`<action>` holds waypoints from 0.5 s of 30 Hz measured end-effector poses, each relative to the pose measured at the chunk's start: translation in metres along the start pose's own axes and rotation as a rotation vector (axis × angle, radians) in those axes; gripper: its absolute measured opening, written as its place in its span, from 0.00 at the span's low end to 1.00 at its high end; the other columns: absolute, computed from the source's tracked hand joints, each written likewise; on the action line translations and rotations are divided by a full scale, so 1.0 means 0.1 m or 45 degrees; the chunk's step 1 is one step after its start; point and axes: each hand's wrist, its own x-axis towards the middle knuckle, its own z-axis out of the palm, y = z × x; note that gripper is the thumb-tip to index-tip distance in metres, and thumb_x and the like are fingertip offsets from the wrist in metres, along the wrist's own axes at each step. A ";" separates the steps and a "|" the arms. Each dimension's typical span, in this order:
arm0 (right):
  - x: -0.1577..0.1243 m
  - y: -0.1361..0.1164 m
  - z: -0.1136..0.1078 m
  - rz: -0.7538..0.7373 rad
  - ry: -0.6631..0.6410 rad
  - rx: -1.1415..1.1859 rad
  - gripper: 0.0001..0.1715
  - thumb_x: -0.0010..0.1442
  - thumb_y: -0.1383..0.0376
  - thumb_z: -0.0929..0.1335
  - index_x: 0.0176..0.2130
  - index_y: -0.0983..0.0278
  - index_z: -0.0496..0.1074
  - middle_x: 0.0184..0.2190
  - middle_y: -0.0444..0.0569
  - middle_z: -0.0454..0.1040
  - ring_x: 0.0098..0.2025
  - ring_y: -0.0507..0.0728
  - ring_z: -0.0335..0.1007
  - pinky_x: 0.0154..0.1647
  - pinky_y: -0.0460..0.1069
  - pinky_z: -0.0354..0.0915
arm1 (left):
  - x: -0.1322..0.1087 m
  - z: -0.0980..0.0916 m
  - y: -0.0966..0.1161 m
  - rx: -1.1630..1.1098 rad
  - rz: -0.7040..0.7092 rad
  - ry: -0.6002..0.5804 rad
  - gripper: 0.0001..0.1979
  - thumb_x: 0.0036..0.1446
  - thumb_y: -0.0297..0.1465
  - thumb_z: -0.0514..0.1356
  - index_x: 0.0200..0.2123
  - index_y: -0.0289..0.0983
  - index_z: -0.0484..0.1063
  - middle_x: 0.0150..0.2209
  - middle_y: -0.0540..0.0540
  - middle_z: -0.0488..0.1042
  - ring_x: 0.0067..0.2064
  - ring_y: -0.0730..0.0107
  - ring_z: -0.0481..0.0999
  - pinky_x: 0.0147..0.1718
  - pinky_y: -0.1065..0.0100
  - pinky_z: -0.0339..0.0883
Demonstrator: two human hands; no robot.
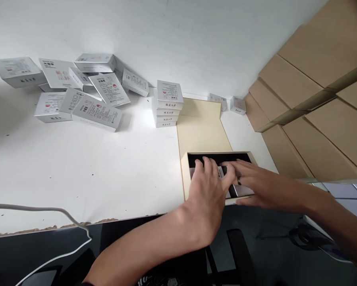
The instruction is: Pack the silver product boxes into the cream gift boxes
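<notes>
Both hands, left hand (pixel 209 186) and right hand (pixel 249 180), lie flat with fingers spread, pressing small white boxes (pixel 222 172) into the open gift box (pixel 186 167); many loose boxes (pixel 85 103) wait on the worktop (pixel 107 167).

The only view comes from the camera on my head, looking forward and steeply down over my forearms onto the white counter (pixel 85 171), near enough that my hands fill the lower middle. It faces the white wall (pixel 178 35) behind the counter, with stacked cardboard cartons (pixel 321 99) slanting in on the right. The counter's near edge and the dark floor below cross the bottom.
</notes>
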 end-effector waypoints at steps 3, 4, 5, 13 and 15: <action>-0.13 0.07 -0.46 -0.055 0.160 0.009 0.28 0.64 0.49 0.73 0.62 0.42 0.72 0.72 0.43 0.61 0.66 0.65 0.68 0.59 0.63 0.75 | -0.18 0.14 0.00 -0.091 0.018 0.309 0.48 0.58 0.48 0.69 0.73 0.33 0.55 0.72 0.28 0.60 0.75 0.34 0.54 0.69 0.41 0.58; -0.11 0.09 -0.67 -0.092 0.274 0.000 0.26 0.64 0.47 0.72 0.60 0.39 0.73 0.70 0.41 0.63 0.63 0.63 0.72 0.56 0.62 0.76 | -0.25 0.20 0.00 -0.130 0.032 0.424 0.43 0.60 0.47 0.68 0.71 0.33 0.59 0.72 0.29 0.60 0.75 0.36 0.54 0.68 0.42 0.58; -0.03 0.12 -0.87 -0.083 0.379 -0.016 0.20 0.64 0.45 0.71 0.55 0.40 0.76 0.67 0.39 0.67 0.61 0.63 0.74 0.57 0.63 0.75 | -0.32 0.26 0.02 -0.165 0.048 0.527 0.39 0.62 0.46 0.66 0.69 0.34 0.62 0.72 0.30 0.60 0.75 0.38 0.55 0.67 0.42 0.59; 1.92 0.61 -1.21 0.719 0.182 -0.097 0.39 0.64 0.58 0.72 0.69 0.65 0.63 0.63 0.59 0.71 0.59 0.64 0.71 0.61 0.60 0.67 | -0.68 0.76 0.36 -0.462 0.196 1.187 0.13 0.64 0.34 0.67 0.51 0.46 0.78 0.64 0.48 0.74 0.73 0.53 0.60 0.73 0.48 0.47; 2.22 0.75 -1.04 0.775 0.125 -0.171 0.44 0.61 0.61 0.75 0.70 0.66 0.60 0.64 0.62 0.69 0.60 0.67 0.71 0.61 0.62 0.66 | -0.72 0.79 0.43 -0.533 0.216 1.281 0.11 0.64 0.35 0.68 0.49 0.51 0.80 0.65 0.58 0.72 0.75 0.62 0.55 0.75 0.55 0.44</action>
